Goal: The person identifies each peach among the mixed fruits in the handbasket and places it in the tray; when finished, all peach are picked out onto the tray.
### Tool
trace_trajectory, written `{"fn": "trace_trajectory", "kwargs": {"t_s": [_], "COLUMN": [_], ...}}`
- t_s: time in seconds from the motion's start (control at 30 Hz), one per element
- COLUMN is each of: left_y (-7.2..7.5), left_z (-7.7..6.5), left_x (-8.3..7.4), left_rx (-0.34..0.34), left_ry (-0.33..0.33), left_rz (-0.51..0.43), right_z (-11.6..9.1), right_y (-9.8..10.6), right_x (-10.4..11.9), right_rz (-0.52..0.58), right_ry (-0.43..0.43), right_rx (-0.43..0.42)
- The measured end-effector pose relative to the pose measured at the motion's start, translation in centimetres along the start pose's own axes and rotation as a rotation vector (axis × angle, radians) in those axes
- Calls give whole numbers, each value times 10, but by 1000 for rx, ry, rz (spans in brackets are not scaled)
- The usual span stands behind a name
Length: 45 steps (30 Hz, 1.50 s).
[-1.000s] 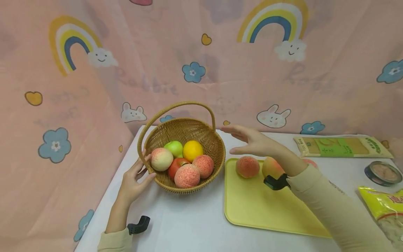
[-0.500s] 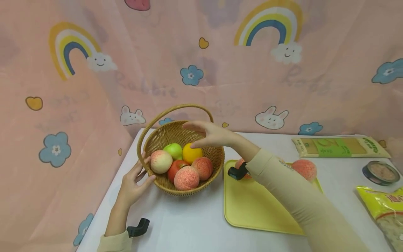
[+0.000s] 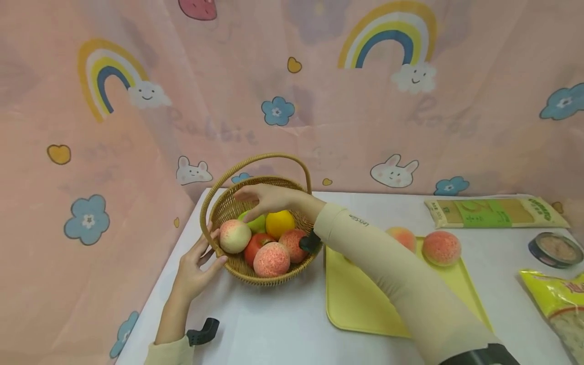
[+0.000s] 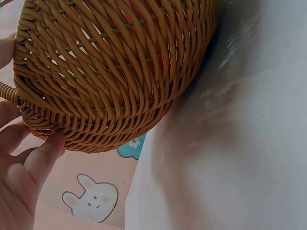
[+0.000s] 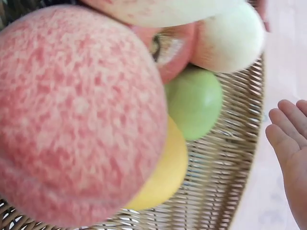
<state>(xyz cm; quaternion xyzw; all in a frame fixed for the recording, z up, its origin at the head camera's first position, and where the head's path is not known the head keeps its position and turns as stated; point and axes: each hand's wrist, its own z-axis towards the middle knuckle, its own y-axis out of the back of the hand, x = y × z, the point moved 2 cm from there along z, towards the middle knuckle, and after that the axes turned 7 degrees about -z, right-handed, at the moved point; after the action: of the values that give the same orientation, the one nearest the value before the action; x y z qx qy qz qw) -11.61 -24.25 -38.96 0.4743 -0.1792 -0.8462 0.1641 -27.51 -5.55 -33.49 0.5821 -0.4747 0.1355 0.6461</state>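
Note:
A wicker basket (image 3: 274, 280) with an arched handle holds fruit. Inside are a pale peach (image 3: 234, 236), a green apple (image 3: 257, 224), an orange (image 3: 280, 223), a red fruit (image 3: 256, 246) and two pink peaches (image 3: 271, 259). My left hand (image 3: 193, 274) grips the basket's left rim by the handle's foot; in the left wrist view its fingers lie along the woven wall (image 4: 115, 67). Over the basket, under the handle, my right hand (image 3: 268, 197) holds nothing, its fingers extended and partly covering the apple. A pink peach (image 5: 76, 115) fills much of the right wrist view.
A yellow tray (image 3: 360, 309) to the right, partly under my right sleeve, carries peaches (image 3: 441, 248). Farther right are a pack of noodles (image 3: 490, 213), a round tin (image 3: 555, 250) and a yellow bag (image 3: 558, 299). A pink printed cloth (image 3: 319, 126) hangs behind.
My right hand has swung left from beside the basket to above the fruit, its forearm now crossing the tray. My left hand keeps its place on the basket.

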Motion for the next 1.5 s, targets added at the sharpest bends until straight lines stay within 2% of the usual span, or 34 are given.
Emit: {"fn": "trace_trajectory", "kwargs": {"t_s": [0.2,0.57,0.83,1.0,1.3,1.5], "left_y": [1,-4,-3,-3,-4,-2], "left_z": [0,-1,-2,-2,0,0], "left_x": [-1,-3,-2,-2,-1,-3], "left_rx": [-4,-15,-18,-14,-3,-11], "left_ry": [8,-28,-11,-11,-4,1], "left_rz": [23,17,20,10,6,18], "right_z": [16,27,29,29,15,0], "right_y": [-11,-33,-43,-43,-26,-9], "right_x": [0,-1,-3,-2,1,12], "right_rz": [-21,-227,-314,-349,-316,-287], "right_ry": [0,-16,-68,-50,1,14], "right_rx": [105,157,115,69,-30,-79]}}
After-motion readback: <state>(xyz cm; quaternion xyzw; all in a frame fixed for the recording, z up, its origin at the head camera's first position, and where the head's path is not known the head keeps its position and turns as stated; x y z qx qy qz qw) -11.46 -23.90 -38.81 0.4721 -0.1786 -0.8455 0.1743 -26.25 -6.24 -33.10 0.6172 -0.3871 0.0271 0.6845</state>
